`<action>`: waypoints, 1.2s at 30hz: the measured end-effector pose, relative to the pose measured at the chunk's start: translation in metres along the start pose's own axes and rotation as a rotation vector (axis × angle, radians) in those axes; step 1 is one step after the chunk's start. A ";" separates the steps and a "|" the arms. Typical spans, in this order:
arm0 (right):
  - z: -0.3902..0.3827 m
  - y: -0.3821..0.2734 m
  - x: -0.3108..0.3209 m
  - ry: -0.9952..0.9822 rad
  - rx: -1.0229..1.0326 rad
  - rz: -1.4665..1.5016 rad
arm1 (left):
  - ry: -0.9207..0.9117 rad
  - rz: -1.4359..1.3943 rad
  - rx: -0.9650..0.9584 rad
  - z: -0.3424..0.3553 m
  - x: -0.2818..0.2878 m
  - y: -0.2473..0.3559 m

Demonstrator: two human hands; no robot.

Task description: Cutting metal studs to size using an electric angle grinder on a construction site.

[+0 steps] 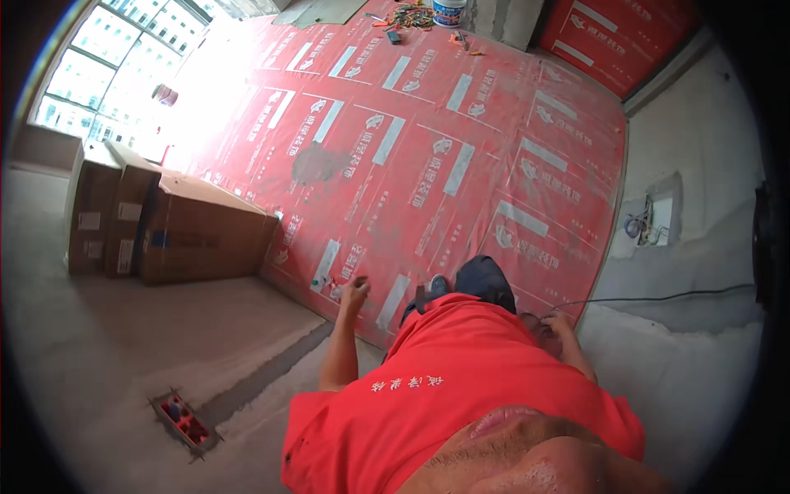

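My left hand (355, 293) is in front of my body, above the red floor covering, with its fingers curled; whatever they may hold is too small to make out. Just beside it are small white, red and green bits (327, 286). Low at my right side, my right hand (562, 326) has its fingers closed at the end of a black cable (650, 298). That cable runs in from the right wall. A dark reddish, rounded thing (539, 331) sits against this hand, partly hidden by it and my shirt; its kind cannot be told.
Large cardboard boxes (206, 230) stand at the left by the wall. A recessed red socket box (185, 420) is at lower left; an opening with wires (656, 221) is in the right wall. Far off lie scattered tools (411, 15) beside a white bucket (448, 11).
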State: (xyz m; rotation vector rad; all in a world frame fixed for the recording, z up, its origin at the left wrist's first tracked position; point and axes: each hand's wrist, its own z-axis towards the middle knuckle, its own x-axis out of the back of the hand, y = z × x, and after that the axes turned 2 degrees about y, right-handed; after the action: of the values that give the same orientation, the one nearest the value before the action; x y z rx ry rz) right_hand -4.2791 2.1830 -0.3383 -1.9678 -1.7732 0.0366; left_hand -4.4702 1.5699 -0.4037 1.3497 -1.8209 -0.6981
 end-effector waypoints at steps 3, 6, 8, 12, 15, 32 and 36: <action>0.072 -0.044 0.020 0.062 -0.137 0.001 | 0.045 0.058 -0.197 0.138 0.026 0.144; 0.142 -0.110 0.031 -0.119 -0.221 0.189 | 0.134 0.206 -0.151 0.243 0.035 0.231; 0.182 -0.198 0.028 -0.010 -0.187 0.179 | 0.166 0.271 -0.124 0.295 0.038 0.261; 0.284 -0.400 0.035 -0.012 0.005 0.185 | 0.063 0.106 0.310 0.338 0.016 0.290; 0.296 -0.633 0.022 -0.037 0.182 0.146 | 0.004 0.015 0.520 0.347 -0.006 0.332; 0.465 -1.168 -0.051 -0.099 -0.032 -0.103 | 0.044 -0.033 0.167 0.910 0.053 0.776; 0.517 -1.231 -0.052 -0.078 -0.066 0.034 | 0.056 0.014 0.087 1.013 0.058 0.931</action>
State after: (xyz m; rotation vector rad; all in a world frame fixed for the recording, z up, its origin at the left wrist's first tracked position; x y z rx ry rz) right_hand -5.6044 2.3536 -0.3549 -2.0698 -1.8116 0.0681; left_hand -5.8208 1.7808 -0.2358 1.3981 -1.8329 -0.5744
